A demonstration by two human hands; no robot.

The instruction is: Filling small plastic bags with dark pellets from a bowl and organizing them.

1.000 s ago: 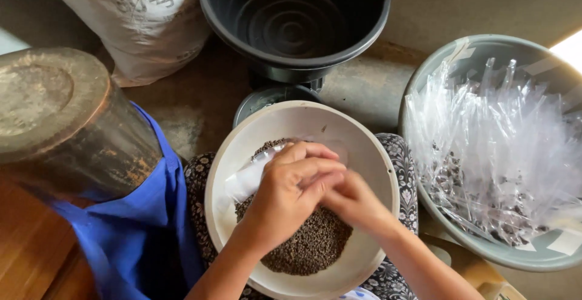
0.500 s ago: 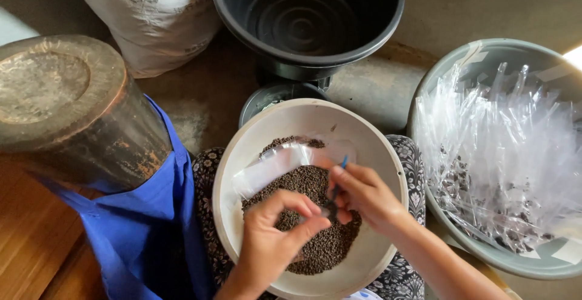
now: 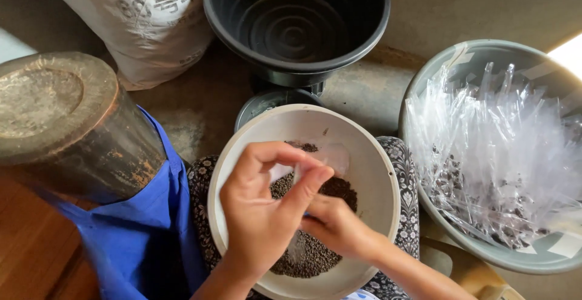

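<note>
1. Pinched between left hand (image 3: 260, 215) thumb and fingers is a small clear plastic packet (image 3: 298, 245), hanging down over the seeds; the right hand (image 3: 333, 227) is curled just beneath, its hold hidden, so I cannot tell what it grips.
2. Directly under both hands, a white bowl (image 3: 376, 173) holds a heap of small dark seeds (image 3: 339, 191).
3. Off to the right of the hands, a grey basin (image 3: 479, 57) is piled with clear packets (image 3: 503, 148), dark seeds showing in them.
4. Beyond the hands sits a black tub (image 3: 297, 27), nothing in it.
5. The packet looks thin and see-through.
</note>
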